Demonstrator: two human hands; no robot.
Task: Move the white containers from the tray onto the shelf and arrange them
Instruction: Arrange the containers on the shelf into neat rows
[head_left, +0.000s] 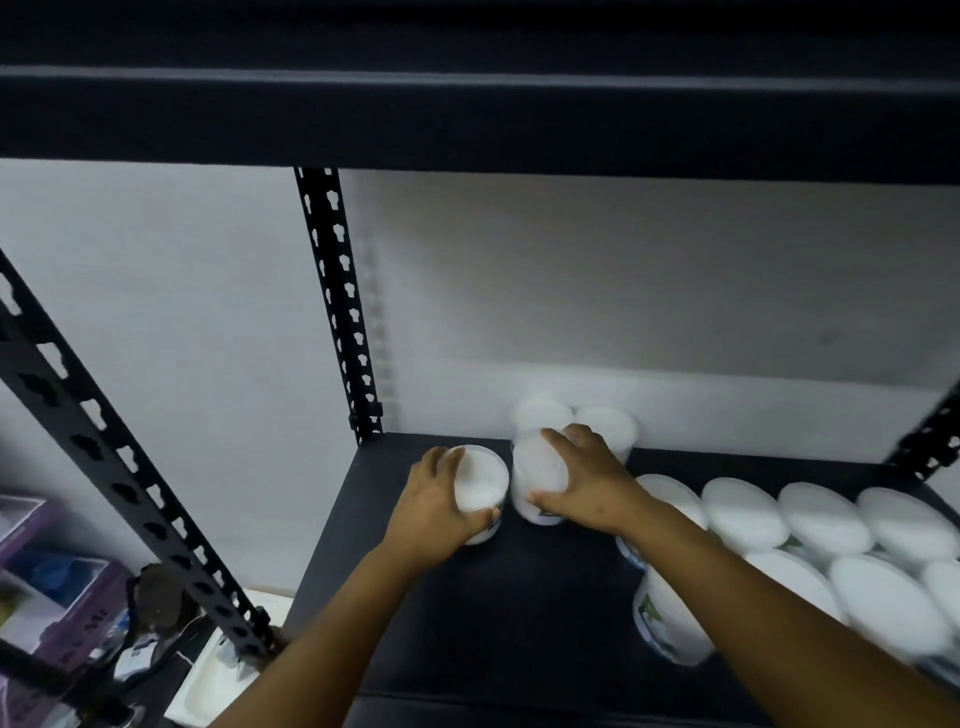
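We face a black metal rack set against a white wall (623, 270), with a black shelf (519, 597) at working height and a slotted upright post (340, 312) at its rear left corner. Our left hand (436, 506) grips one white container (480, 491) from above, fingers and thumb curled round its rim; the tub stands upright on the shelf. Our right hand (587, 480) grips a second container (537, 478) just beside the first, fingers over its top and thumb along the near side. The two tubs stand close together without clearly touching. Directly behind them, two more tubs (605, 423) stand side by side against the wall. To the right, a group of lidded tubs (826, 517) fills the shelf, packed close in rows; the nearest ones show printed labels. Below left of the rack, purple boxes (31, 545) and a white tray (218, 680) are visible, both blurred.
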